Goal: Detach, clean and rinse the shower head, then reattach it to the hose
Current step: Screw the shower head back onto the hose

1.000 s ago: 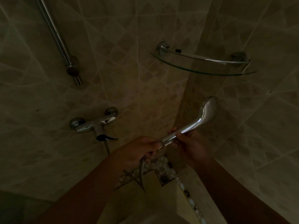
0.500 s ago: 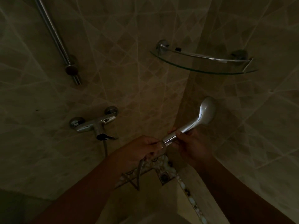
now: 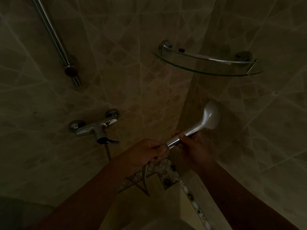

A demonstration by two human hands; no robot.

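Note:
A chrome shower head with a rounded head points up and to the right in front of the tiled corner. My right hand grips its handle from below. My left hand holds the hose end right at the base of the handle, fingers curled round the joint, which they hide. The metal hose hangs down from my left hand in a loop.
A chrome mixer tap with a dark lever sits on the left wall, a hose running down from it. A slide rail runs up the wall at upper left. A glass corner shelf hangs above. A floor drain lies below.
Both hands keep their hold at the joint. The loop of hose under my left hand has swung a little; the shower head stays at nearly the same angle.

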